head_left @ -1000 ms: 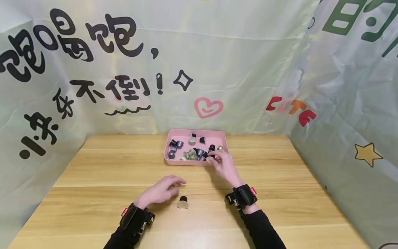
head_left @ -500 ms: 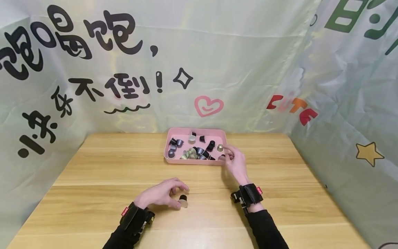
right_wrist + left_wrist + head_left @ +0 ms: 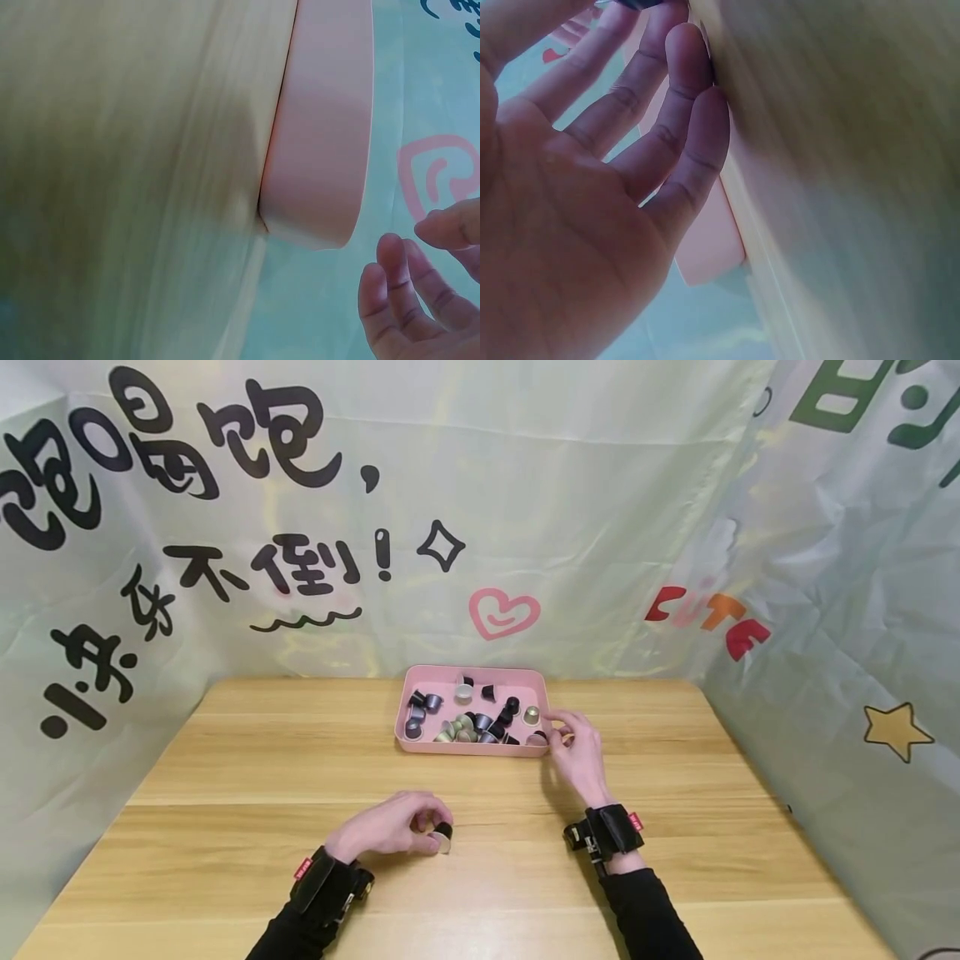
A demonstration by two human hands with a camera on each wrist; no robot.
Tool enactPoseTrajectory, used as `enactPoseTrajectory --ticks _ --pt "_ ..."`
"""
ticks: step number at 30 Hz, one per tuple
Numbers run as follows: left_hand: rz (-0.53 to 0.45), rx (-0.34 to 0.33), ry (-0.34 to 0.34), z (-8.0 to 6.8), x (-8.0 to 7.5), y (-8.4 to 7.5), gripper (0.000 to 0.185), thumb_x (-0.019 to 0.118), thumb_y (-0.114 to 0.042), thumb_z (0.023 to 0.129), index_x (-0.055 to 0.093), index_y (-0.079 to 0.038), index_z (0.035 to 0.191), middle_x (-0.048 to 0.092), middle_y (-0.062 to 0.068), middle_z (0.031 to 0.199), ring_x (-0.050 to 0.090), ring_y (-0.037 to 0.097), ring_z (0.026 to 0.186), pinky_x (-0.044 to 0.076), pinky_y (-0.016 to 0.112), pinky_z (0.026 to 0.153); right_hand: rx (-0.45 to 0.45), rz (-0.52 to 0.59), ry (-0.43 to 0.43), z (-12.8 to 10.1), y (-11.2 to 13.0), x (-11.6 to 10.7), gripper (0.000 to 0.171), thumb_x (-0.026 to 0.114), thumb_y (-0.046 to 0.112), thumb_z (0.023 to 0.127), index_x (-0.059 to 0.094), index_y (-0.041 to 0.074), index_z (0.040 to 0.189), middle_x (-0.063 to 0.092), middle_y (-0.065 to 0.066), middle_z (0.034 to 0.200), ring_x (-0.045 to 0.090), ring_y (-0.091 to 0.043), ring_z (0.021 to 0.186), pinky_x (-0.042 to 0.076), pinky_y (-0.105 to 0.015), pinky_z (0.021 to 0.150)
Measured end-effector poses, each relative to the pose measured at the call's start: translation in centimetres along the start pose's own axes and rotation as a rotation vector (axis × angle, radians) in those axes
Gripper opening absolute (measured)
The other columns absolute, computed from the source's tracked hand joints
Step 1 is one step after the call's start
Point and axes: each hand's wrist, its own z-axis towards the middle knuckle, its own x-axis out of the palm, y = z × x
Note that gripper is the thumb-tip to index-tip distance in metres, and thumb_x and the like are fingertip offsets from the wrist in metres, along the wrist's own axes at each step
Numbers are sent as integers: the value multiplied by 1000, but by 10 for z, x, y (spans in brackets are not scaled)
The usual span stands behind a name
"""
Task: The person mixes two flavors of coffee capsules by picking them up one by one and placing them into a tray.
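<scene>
My left hand [image 3: 392,828] rests on the wooden table [image 3: 225,777] and pinches a small black capsule with a pale foil end [image 3: 443,836], tipped on its side. The left wrist view shows the palm [image 3: 570,225] close up and a dark bit of that capsule [image 3: 639,4] at the fingertips. My right hand [image 3: 573,747] sits at the right front corner of the pink tray [image 3: 465,749], fingers loosely curled, with nothing seen between them. The right wrist view shows those fingertips [image 3: 394,289] beside the tray [image 3: 322,150].
The tray holds several capsules, black, grey, green and gold [image 3: 468,727]. Printed fabric walls [image 3: 480,527] close in the table at the back and both sides. Both wrists wear black strapped cameras [image 3: 607,833].
My right hand left the capsule pile and moved right to the tray's front right corner. My left hand closed on the lone capsule on the table and tipped it over.
</scene>
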Motion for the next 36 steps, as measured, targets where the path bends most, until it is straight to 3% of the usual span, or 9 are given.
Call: enactPoseTrajectory --ticks 11,16,21,28,36 --pt "4 -34 -50 3 -1 0 30 77 -21 88 68 -9 115 63 -4 88 54 7 79 48 20 69 0 8 15 1 0 -1 28 62 -5 87 73 1 112 69 -20 119 69 -28 85 48 -14 65" --pt "-2 -22 -107 3 -2 3 37 74 -26 91 66 -8 122 67 -1 96 58 6 84 51 19 73 -17 -3 10 1 -1 0 27 63 -5 87 73 0 111 70 -20 117 69 -27 83 49 -16 64" --pt "16 0 -192 4 -4 5 38 68 -24 95 63 -7 128 69 4 106 60 8 91 52 20 79 -19 -3 12 1 0 -1 27 62 -6 87 73 0 111 70 -20 116 68 -26 83 48 -15 64" --pt "41 24 -335 11 -5 6 31 65 -15 95 64 -3 124 70 10 110 60 14 93 52 24 81 -11 6 15 1 1 -1 26 65 -5 88 73 -1 112 70 -19 117 67 -26 82 47 -15 63" --pt "34 -32 -498 24 -12 6 28 66 -10 95 66 -2 122 68 12 105 57 14 89 50 23 77 -11 9 25 1 1 -2 28 64 -5 87 73 -1 113 69 -20 118 68 -26 83 48 -16 64"
